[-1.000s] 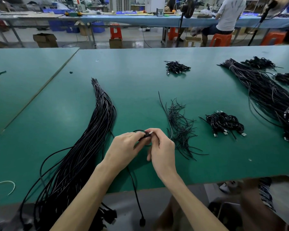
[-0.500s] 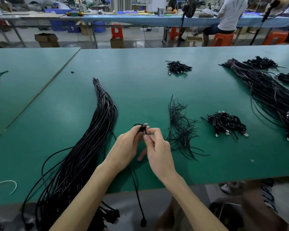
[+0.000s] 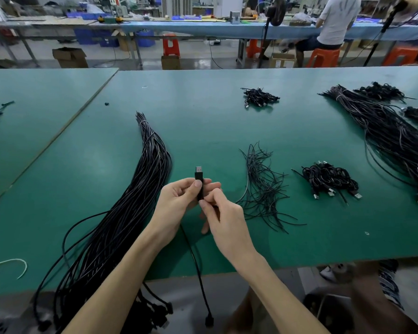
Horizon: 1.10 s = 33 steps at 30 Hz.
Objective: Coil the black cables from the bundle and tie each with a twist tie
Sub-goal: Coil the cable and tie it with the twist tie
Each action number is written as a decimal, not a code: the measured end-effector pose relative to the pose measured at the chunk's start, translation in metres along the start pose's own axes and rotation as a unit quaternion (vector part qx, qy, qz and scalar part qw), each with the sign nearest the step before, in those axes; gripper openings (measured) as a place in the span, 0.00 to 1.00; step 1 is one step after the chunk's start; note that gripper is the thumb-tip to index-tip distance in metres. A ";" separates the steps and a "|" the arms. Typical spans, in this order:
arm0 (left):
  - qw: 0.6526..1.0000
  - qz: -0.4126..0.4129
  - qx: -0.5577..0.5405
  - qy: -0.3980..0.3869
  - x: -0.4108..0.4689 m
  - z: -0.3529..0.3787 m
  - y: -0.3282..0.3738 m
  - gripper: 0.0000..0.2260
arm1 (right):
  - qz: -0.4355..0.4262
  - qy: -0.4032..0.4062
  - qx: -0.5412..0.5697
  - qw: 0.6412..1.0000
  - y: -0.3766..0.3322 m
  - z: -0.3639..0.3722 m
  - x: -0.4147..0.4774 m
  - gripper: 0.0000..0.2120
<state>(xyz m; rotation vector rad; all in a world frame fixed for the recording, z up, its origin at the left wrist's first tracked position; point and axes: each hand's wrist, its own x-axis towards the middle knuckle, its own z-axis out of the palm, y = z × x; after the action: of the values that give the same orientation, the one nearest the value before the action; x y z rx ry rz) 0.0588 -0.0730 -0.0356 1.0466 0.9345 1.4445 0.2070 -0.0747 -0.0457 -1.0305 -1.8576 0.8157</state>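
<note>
A long bundle of black cables [image 3: 130, 198] lies on the green table [image 3: 203, 116], running from mid-table down past the front edge. My left hand [image 3: 176, 201] grips one black cable [image 3: 198, 175] near its USB plug, which points upright above my thumb. My right hand [image 3: 223, 213] pinches the same cable just below the plug. The rest of that cable hangs down over the table edge to a plug at its end [image 3: 209, 320]. A loose heap of black twist ties [image 3: 261, 186] lies right of my hands. Coiled, tied cables [image 3: 328, 180] sit further right.
Another coiled pile [image 3: 260, 97] lies at the table's far middle. A second large cable bundle [image 3: 384, 133] and more coils [image 3: 381, 91] fill the right side. A white tie [image 3: 10, 265] lies near the front left. A person sits at a far bench [image 3: 336, 22].
The cable end has been straightened: its USB plug now stands upright above my left thumb, where earlier a small loop was held between both hands. My hands rose slightly.
</note>
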 end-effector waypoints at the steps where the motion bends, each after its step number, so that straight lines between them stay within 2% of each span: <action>1: 1.000 -0.005 -0.011 -0.008 0.000 -0.001 0.000 0.15 | 0.005 0.003 0.004 1.000 0.000 0.000 0.000 0.09; 6: 0.999 -0.021 -0.034 -0.027 0.001 -0.003 0.001 0.15 | 0.028 0.015 -0.001 1.000 0.001 0.000 0.001 0.10; 10: 1.000 -0.012 -0.022 -0.007 0.001 -0.002 0.001 0.09 | 0.035 0.016 -0.021 0.999 0.002 0.000 0.000 0.09; 16: 0.999 -0.029 -0.036 0.021 0.003 0.001 0.001 0.10 | 0.054 0.025 -0.010 0.998 0.002 0.001 0.002 0.11; 18: 0.998 -0.033 -0.046 0.016 0.004 0.001 0.001 0.09 | 0.068 0.026 0.002 0.997 0.003 0.000 0.003 0.08; 21: 0.999 -0.033 -0.042 0.004 0.003 0.002 0.003 0.10 | 0.104 0.031 0.057 0.992 0.004 -0.001 0.003 0.05; 26: 0.998 -0.034 -0.057 -0.015 0.001 0.001 0.006 0.13 | 0.116 0.001 0.085 0.990 0.002 -0.004 0.004 0.13; 30: 0.996 -0.052 -0.074 -0.022 0.001 0.002 0.006 0.16 | 0.083 -0.041 0.088 0.992 0.003 -0.008 0.005 0.08; 33: 0.994 -0.063 -0.088 -0.020 0.002 0.003 0.005 0.18 | 0.090 -0.045 0.100 0.990 0.005 -0.009 0.005 0.06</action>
<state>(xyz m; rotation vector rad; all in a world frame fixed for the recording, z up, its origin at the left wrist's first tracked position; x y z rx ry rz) 0.0602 -0.0717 -0.0300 0.8674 0.8152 1.3695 0.2154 -0.0671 -0.0438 -1.0591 -1.7316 1.1472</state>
